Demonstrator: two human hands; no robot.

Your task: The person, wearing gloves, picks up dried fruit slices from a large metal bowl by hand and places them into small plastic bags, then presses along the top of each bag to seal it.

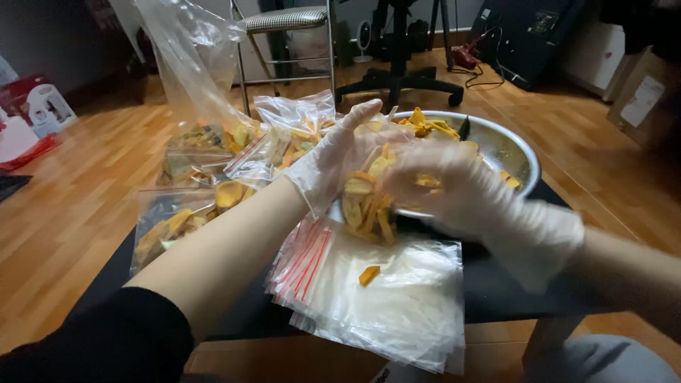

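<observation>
the small clear bag (369, 202) with dried fruit chips is in my hands, above the near rim of the metal bowl (521, 152) and over the stack of empty zip bags (397, 298). it is already part full with yellow and orange chips.

the empty zip bags lie flat on the dark tabletop (496, 284) in front of me; they are clear, with red lines at the closing edge on the left side. one orange chip (368, 275) lies loose on top of this stack. to the left are several filled bags (191, 191), clear, with the same chips inside, lying close together and touching each other. behind them a large clear plastic sack (188, 64) stands up open. far left on the wooden floor is a red and white box (32, 106), and far right a brown carton (642, 92) with a white label.

my left hand (330, 159), in a thin white glove, comes from the lower left with the forearm bare and a black sleeve at the elbow; its fingers are curled on the bag's mouth and hold it. my right hand (454, 188), also gloved, is blurred; its fingers are bent on the other side of the bag, and i cannot tell surely if they grip the bag or some chips.
</observation>
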